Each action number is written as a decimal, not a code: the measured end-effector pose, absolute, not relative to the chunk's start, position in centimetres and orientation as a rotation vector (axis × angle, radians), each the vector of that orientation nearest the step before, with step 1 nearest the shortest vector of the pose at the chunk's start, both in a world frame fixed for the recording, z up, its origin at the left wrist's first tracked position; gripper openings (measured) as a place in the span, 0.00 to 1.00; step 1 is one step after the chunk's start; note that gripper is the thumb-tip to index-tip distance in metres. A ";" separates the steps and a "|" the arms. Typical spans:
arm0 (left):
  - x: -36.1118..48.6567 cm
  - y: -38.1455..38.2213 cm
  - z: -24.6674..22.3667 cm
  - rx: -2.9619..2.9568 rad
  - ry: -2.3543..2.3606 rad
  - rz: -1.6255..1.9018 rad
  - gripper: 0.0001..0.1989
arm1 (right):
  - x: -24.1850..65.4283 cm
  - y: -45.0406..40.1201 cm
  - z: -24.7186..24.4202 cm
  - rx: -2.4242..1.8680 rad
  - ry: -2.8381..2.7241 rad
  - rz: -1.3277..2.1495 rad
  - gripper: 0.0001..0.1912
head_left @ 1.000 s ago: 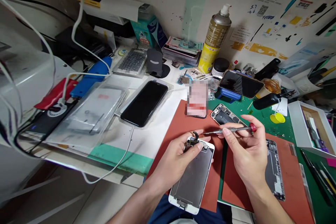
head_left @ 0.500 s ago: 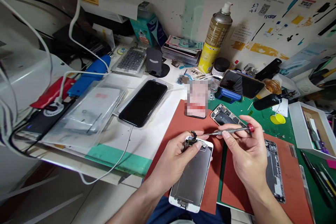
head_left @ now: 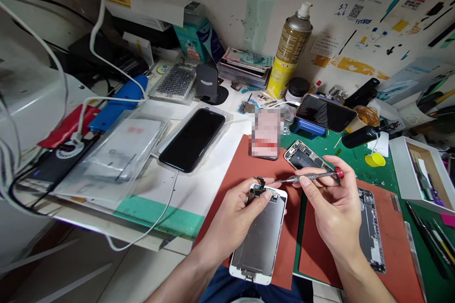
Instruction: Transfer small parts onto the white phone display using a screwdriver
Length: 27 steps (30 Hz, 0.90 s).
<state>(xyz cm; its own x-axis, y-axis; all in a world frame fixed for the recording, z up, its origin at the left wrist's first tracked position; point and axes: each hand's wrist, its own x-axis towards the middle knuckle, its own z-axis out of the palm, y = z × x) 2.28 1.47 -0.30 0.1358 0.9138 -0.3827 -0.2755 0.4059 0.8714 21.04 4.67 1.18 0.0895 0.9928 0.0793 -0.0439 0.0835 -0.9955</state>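
Observation:
My left hand point(head_left: 236, 215) grips the top end of a white-framed phone screen point(head_left: 261, 241), back side up, with the thumb pressed near a small black flex cable point(head_left: 261, 182). Between the thumb and fingers of my right hand point(head_left: 336, 203) lies a slim grey screwdriver point(head_left: 307, 177) with a red cap. Its tip points left and reaches the top edge of the screen, by the flex cable; exact contact is too small to tell. Behind my right hand lies an opened phone point(head_left: 302, 156) with battery and board showing. Another opened phone housing point(head_left: 372, 232) is partly hidden by my right wrist.
Red-brown mats point(head_left: 227, 189) cover the front of a green work mat point(head_left: 389, 175). A black phone point(head_left: 194, 139) lies to the left, and another phone point(head_left: 325, 112) leans on a blue stand. A spray can point(head_left: 289, 49) stands at the back. A white box point(head_left: 401, 165) and several tools are right.
The view has shifted very slightly. My hands, the screen and the screwdriver keep nearly the same pose; the screen's lower end looks a touch higher.

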 end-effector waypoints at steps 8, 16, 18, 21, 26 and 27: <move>2.3 1.5 -0.3 0.714 1.128 0.968 0.20 | 20.9 4.5 1.3 -1.147 -1.172 1.079 0.25; 2.4 1.5 -0.1 0.710 1.106 0.974 0.19 | 20.8 4.4 1.3 -1.160 -1.191 1.063 0.24; 2.3 1.5 -0.1 0.719 1.098 0.968 0.19 | 20.8 4.4 1.4 -1.165 -1.190 1.067 0.24; 2.3 1.5 -0.1 0.709 1.106 0.964 0.19 | 20.7 4.3 1.5 -1.175 -1.187 1.066 0.24; 2.4 1.5 -0.3 0.667 1.096 0.977 0.20 | 20.8 4.3 1.7 -1.169 -1.182 1.049 0.25; 2.4 1.5 -0.3 0.661 1.093 0.979 0.20 | 20.8 4.3 1.7 -1.166 -1.177 1.048 0.25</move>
<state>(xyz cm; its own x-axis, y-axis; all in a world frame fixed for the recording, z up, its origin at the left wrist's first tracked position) 2.39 1.53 -0.27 0.1366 0.8977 -0.4188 -0.3184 0.4401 0.8396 20.77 4.26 1.72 0.1084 0.9873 0.1163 -0.0018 0.1171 -0.9931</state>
